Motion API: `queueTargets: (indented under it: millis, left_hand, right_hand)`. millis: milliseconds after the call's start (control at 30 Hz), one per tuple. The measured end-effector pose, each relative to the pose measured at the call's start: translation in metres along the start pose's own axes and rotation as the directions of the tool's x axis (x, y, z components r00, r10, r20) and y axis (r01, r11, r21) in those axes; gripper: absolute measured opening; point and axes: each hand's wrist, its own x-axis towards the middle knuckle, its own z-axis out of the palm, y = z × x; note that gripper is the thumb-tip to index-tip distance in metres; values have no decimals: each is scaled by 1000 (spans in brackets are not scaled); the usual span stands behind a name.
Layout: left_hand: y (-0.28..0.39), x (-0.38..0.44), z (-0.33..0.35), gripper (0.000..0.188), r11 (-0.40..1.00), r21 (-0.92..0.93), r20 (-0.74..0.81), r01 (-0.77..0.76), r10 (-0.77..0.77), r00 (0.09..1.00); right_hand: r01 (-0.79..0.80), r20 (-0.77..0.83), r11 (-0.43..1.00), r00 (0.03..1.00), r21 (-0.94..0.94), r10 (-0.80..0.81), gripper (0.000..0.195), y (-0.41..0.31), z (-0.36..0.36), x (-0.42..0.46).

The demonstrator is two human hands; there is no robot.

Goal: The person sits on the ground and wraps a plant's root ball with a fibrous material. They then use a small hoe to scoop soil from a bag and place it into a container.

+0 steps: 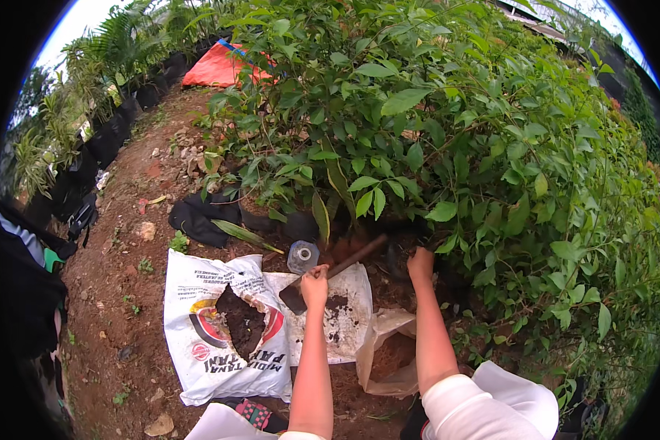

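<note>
My left hand [314, 283] is closed around the lower handle of a digging tool with a flat dark blade [292, 298] and a brown handle [360, 254]. The blade is over a soil-smeared white sack [355, 322]. To its left lies a printed white sack [192, 286], torn open over dark soil [242, 322]. My right hand [421, 263] is at a black plant bag [397, 261] under the leaves; its fingertips are partly hidden, so its grip is unclear. Between the hands and the bush stand a clear plastic bottle [302, 257] and upright snake plant leaves [320, 220].
An open pale sack [374, 352] of reddish-brown material stands near my right forearm. A dense leafy bush [473, 137] overhangs the right side. A cut snake plant leaf [245, 235] lies by black cloth or plastic [206, 220]. Dark-clothed person [25, 286] at left; orange tarp [220, 66] behind.
</note>
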Motion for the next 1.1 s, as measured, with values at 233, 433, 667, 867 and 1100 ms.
queueTargets:
  millis: [233, 433, 667, 867, 1100]
  left_hand:
    - [1, 2, -4, 22, 1000, 6, 6, -12, 12, 1000]
    - [5, -3, -10, 22, 999, 43, -9, -8, 8, 1000]
    - [-6, -5, -15, 21, 999, 30, 9, 26, -26, 1000]
    - [1, -9, -14, 22, 997, 52, 38, 61, -63, 997]
    - [-26, -10, -25, 25, 994, 91, 15, 65, -67, 998]
  right_hand:
    - [45, -37, 990, 998, -137, -51, 19, 2, 4, -3]
    - [109, 22, 976, 994, -189, -107, 20, 2, 6, 1]
    - [40, 120, 970, 993, -239, -12, 19, -4, 4, 9]
    - [16, 173, 974, 985, -227, 24, 13, -1, -3, 12]
    - [54, 175, 990, 984, -130, -31, 21, -22, -13, 2]
